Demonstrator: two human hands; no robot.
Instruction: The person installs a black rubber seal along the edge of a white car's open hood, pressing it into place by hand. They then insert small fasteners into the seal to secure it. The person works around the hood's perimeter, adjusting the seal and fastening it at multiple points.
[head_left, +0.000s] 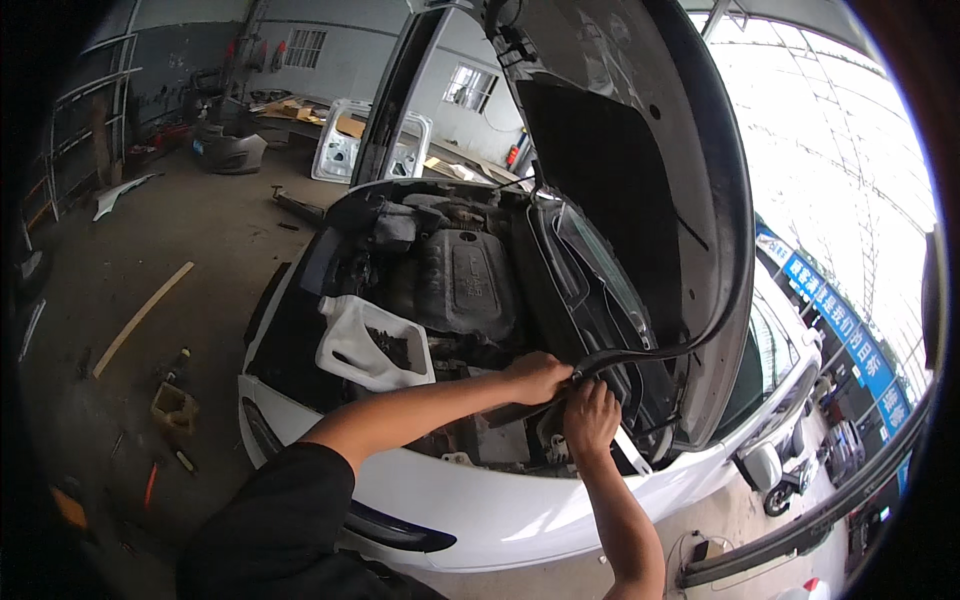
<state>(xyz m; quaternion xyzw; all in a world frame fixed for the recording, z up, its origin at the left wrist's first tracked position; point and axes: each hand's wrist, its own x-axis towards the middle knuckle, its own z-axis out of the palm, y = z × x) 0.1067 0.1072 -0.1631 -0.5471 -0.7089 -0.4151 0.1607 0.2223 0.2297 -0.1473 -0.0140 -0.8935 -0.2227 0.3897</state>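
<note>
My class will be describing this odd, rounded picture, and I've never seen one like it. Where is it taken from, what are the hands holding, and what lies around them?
There is no machine here: a fisheye camera on a person's head looks down, so straight edges bend. The bare left hand and right hand are the wearer's own. Both appear to grip a flexible black strip over the engine bay of a white car, beneath its raised hood. To the left, a cut-open white plastic jug holds small dark pieces, too small to identify. Beyond it sits the dark engine cover.
</note>
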